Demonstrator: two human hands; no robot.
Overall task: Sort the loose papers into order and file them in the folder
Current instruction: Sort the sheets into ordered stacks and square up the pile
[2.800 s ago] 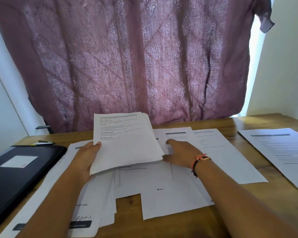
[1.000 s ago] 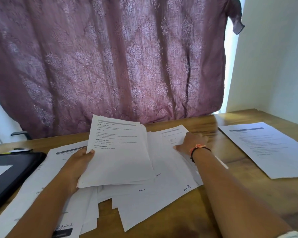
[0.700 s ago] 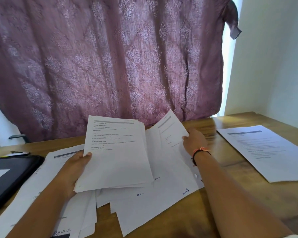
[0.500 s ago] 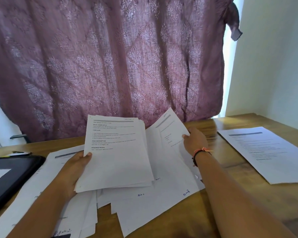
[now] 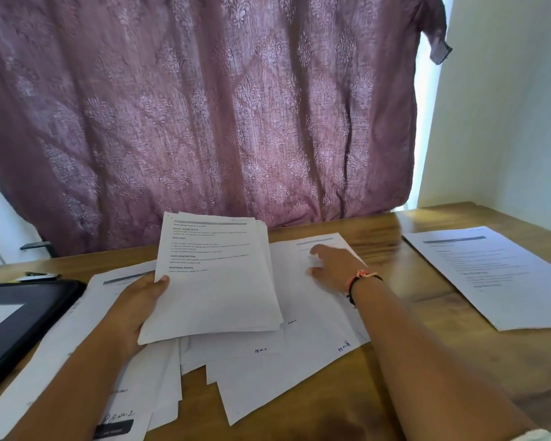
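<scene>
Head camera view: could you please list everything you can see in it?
curtain: one, mauve patterned, hanging behind the table
table: one, brown wood
wall: one, white, at right
folder: one, black with white label, table's left edge
loose papers: several overlapping, white, table centre
separate sheet: one in view, white printed, apart at right
held stack: one, white printed, raised above the loose papers
bracelet: one, orange and black, right wrist
left hand: grips the held stack's left edge
right hand: fingers rest on the loose papers
</scene>
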